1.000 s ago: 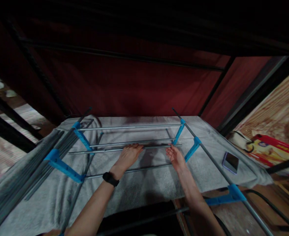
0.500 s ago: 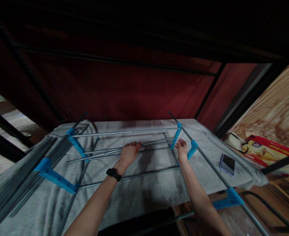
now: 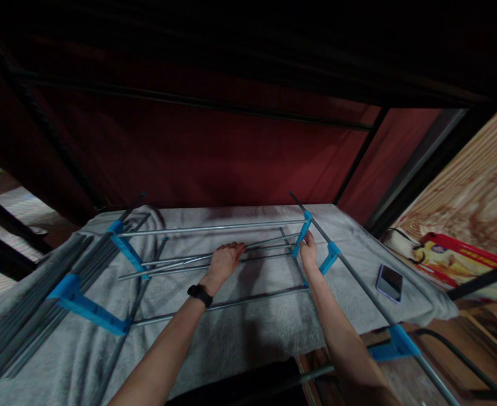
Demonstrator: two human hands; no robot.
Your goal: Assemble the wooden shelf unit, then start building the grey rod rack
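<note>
Rod (image 3: 214, 257), thin grey metal, lying under the left hand (image 3: 225, 260), whose fingers curl loosely over it near mid-length; long axis runs side to side, far end tilted up toward the right-hand blue bracket (image 3: 302, 235). Right hand (image 3: 308, 252) closed around that bracket's lower part; a second ago it lay open, short of the bracket, on the rod's end, so it has shifted outward to steady the bracket while the rod end meets it. Towel (image 3: 248, 321), grey, beneath both hands. Left bracket (image 3: 127, 254) well outward, more rods stacked beyond it. Phone (image 3: 388, 282) to the right, on the towel's edge.
</note>
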